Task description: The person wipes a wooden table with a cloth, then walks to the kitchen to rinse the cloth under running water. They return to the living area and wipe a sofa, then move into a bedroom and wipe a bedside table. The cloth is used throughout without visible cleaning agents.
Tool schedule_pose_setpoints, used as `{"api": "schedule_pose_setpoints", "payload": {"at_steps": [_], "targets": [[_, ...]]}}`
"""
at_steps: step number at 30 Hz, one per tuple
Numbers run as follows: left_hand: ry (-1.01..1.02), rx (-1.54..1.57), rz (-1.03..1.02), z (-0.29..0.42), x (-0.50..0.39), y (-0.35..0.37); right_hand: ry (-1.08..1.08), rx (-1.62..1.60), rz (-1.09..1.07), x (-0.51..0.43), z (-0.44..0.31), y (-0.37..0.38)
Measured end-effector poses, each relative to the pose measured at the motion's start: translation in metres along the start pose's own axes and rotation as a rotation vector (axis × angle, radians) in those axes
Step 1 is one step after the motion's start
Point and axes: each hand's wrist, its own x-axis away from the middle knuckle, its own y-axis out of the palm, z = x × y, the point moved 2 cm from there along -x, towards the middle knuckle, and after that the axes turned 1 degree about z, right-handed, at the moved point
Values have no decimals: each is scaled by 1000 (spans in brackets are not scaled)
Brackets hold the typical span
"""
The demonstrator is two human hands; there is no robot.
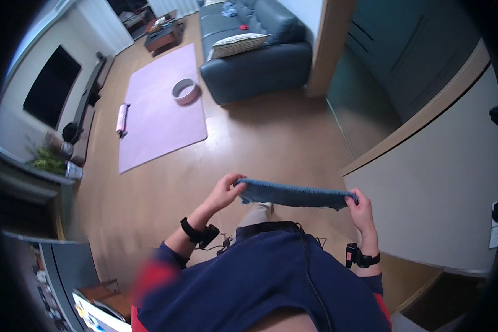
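Note:
A blue cloth hangs stretched between my two hands in front of my body. Its upper edge looks ribbed, and the lower edge is ragged. My left hand pinches its left end between thumb and fingers. At the other end, my right hand grips the corner the same way, a little lower in the view. Below the cloth, part of my light-coloured trouser leg and one foot show over the wood floor. Black straps with small devices sit on both wrists.
Ahead lies a pink mat bearing a round pink-and-white ring. A dark leather sofa with a striped cushion stands beyond. To the right are a doorway frame and a pale panel; a brown chair is at lower left.

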Motion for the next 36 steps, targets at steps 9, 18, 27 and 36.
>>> {"api": "schedule_pose_setpoints", "payload": {"at_steps": [9, 18, 27, 36], "targets": [[-197, 333, -277, 132, -280, 29, 99, -815, 429, -205, -25, -51], [-123, 326, -149, 166, -484, 160, -244, -287, 65, -432, -59, -35], [-221, 651, -204, 180, -686, 227, -3, -529, 45, -611, 26, -135], [-306, 1020, -528, 231, -816, 294, 377, -1138, -184, -717, 103, -193]]}}
